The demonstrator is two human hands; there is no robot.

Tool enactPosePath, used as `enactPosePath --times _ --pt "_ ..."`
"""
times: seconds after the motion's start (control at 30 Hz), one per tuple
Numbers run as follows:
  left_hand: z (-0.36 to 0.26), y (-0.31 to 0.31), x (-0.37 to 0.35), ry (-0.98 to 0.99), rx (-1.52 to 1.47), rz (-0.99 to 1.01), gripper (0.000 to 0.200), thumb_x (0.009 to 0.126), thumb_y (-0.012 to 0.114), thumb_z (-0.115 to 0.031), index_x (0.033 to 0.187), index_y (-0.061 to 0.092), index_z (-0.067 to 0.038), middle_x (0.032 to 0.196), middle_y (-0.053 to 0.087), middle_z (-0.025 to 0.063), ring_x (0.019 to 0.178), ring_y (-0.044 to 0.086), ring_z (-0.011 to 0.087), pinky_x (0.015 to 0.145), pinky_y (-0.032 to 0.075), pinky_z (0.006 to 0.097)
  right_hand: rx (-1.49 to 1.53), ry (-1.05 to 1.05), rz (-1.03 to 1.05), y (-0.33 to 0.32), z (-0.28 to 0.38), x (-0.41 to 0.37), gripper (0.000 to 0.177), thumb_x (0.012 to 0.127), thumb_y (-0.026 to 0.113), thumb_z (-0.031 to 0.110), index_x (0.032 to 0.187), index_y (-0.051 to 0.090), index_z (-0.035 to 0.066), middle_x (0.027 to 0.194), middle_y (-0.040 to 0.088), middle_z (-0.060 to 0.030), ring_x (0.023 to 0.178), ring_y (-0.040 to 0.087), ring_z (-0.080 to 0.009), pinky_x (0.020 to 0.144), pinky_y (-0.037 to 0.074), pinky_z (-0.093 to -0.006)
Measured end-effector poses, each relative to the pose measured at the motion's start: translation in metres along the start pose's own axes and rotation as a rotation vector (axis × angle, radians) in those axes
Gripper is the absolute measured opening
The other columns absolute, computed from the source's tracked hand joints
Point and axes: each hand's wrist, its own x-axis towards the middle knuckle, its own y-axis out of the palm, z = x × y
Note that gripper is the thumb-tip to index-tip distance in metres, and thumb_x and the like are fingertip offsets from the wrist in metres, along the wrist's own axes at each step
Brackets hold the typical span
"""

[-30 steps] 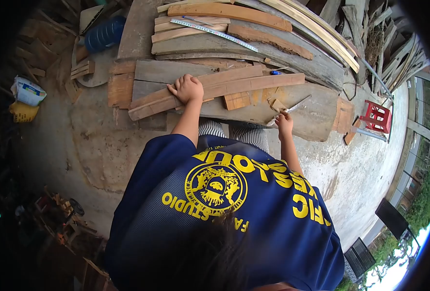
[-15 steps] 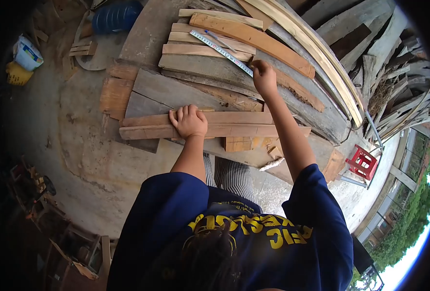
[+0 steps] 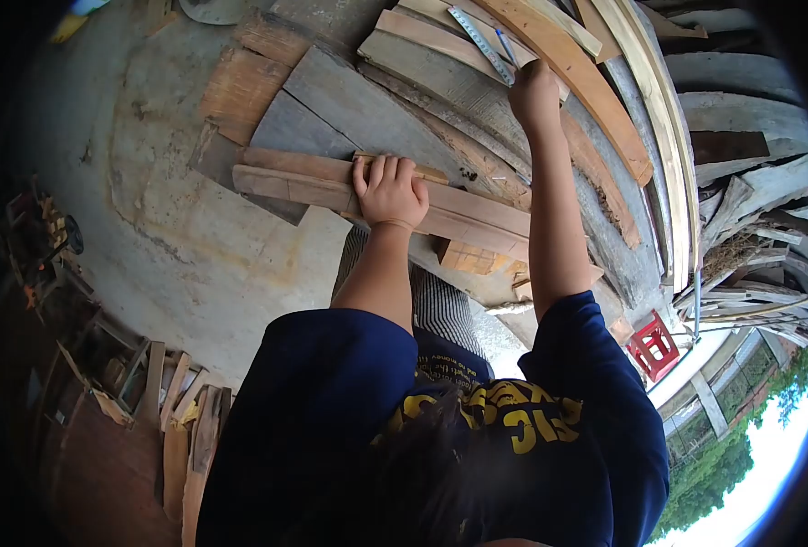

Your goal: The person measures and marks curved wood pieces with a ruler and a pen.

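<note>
My left hand [image 3: 391, 190] lies over two long reddish wooden strips [image 3: 303, 184] placed side by side, its fingers curled over their far edge beside a small thin wood piece [image 3: 436, 174]. Farther out, my right hand [image 3: 533, 89] is closed at the lower end of a white and blue measuring tape [image 3: 478, 42]. A blue pen [image 3: 504, 40] lies just right of the tape, its lower end near my fingers. Whether the fingers hold the tape, the pen or both is hidden.
Long planks [image 3: 449, 100] lie around both hands, with a curved orange-brown board [image 3: 586, 77] at the right. A wooden block [image 3: 470, 257] sits below the strips. Stacked scrap wood [image 3: 741, 118] and a red stool [image 3: 653, 346] are on the right.
The view has turned and shifted. My left hand sits farther right along the strips, fingers curled over their far edge. My right hand is now closer to the pen.
</note>
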Motion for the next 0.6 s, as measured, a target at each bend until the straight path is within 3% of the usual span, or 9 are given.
enactPosePath --times 0.1,0.17,0.2,0.27,0.3,0.37,0.4,0.53,0.6 --pt "0.001 0.001 -0.001 -0.001 -0.007 0.009 0.013 0.072 0.053 -0.022 0.081 0.055 -0.014 0.09 0.059 0.0004 0.099 0.052 0.019 0.106 0.021 0.0486 0.202 0.115 0.062 -0.024 0.006 -0.043 0.022 0.085 0.053 0.004 0.102 0.046 -0.007 0.085 0.062 -0.0193 0.083 0.058 -0.0349 0.073 0.047 -0.0395" --pt "0.001 0.002 -0.001 -0.018 -0.012 0.017 0.013 0.072 0.053 -0.022 0.081 0.056 -0.013 0.091 0.059 0.0005 0.101 0.051 0.0188 0.106 0.021 0.0487 0.67 0.28 0.184 -0.032 0.009 -0.075 0.022 0.088 0.056 0.016 0.094 0.051 -0.005 0.077 0.058 -0.0099 0.069 0.051 -0.0249 0.067 0.042 -0.0326" --pt "0.002 0.003 -0.002 -0.009 -0.014 0.009 0.014 0.072 0.053 -0.022 0.081 0.056 -0.014 0.091 0.059 0.0007 0.102 0.051 0.019 0.106 0.021 0.0487 0.668 0.283 0.193 -0.037 0.012 -0.086 0.022 0.088 0.056 0.016 0.094 0.051 -0.005 0.077 0.058 -0.0099 0.069 0.051 -0.0249 0.067 0.042 -0.0326" --pt "0.003 0.004 -0.002 -0.002 -0.017 0.007 0.014 0.071 0.054 -0.023 0.082 0.056 -0.014 0.092 0.059 0.0008 0.104 0.051 0.0191 0.106 0.021 0.0487 1.087 0.54 0.43 -0.047 0.018 -0.1 0.039 0.091 0.052 0.038 0.077 0.053 0.001 0.066 0.049 -0.0039 0.062 0.038 -0.0177 0.062 0.033 -0.0277" --pt "0.003 0.004 -0.003 0.002 -0.013 0.002 0.014 0.071 0.054 -0.023 0.082 0.057 -0.014 0.092 0.059 0.001 0.104 0.051 0.0194 0.106 0.021 0.0487 1.084 0.546 0.433 -0.047 0.02 -0.103 0.039 0.091 0.052 0.038 0.077 0.053 0.001 0.066 0.049 -0.0039 0.062 0.038 -0.0177 0.062 0.033 -0.0277" --pt "0.001 0.004 -0.002 0.0 -0.008 -0.001 0.014 0.071 0.054 -0.023 0.082 0.057 -0.014 0.092 0.059 0.0011 0.105 0.05 0.0196 0.106 0.021 0.0488 1.465 0.531 0.557 -0.048 0.025 -0.106 0.058 0.09 0.042 0.055 0.059 0.049 0.006 0.058 0.041 -0.0032 0.06 0.033 -0.0168 0.062 0.027 -0.0266" --pt "0.001 0.003 -0.002 -0.001 -0.005 0.004 0.015 0.072 0.053 -0.022 0.084 0.057 -0.014 0.093 0.06 0.0009 0.104 0.051 0.0195 0.105 0.021 0.0484 1.477 0.536 0.602 -0.048 0.029 -0.102 0.062 0.089 0.037 0.057 0.052 0.042 0.007 0.054 0.035 -0.0025 0.06 0.033 -0.017 0.061 0.027 -0.0279" --pt "0.001 0.002 -0.002 -0.001 0.0 0.01 0.016 0.072 0.053 -0.021 0.085 0.058 -0.014 0.094 0.061 0.0009 0.103 0.052 0.0195 0.104 0.022 0.0477 1.672 0.464 0.693 -0.051 0.05 -0.083 0.056 0.085 0.035 0.052 0.051 0.038 0.008 0.054 0.029 -0.0021 0.061 0.032 -0.0176 0.062 0.028 -0.0286" --pt "0.002 0.002 -0.002 0.005 0.004 0.018 0.016 0.072 0.053 -0.021 0.085 0.058 -0.014 0.094 0.061 0.0009 0.103 0.052 0.0195 0.104 0.022 0.0476 1.742 0.418 0.712 -0.048 0.058 -0.076 0.057 0.085 0.036 0.056 0.056 0.037 0.008 0.059 0.031 -0.0021 0.063 0.032 -0.017 0.066 0.03 -0.0297"
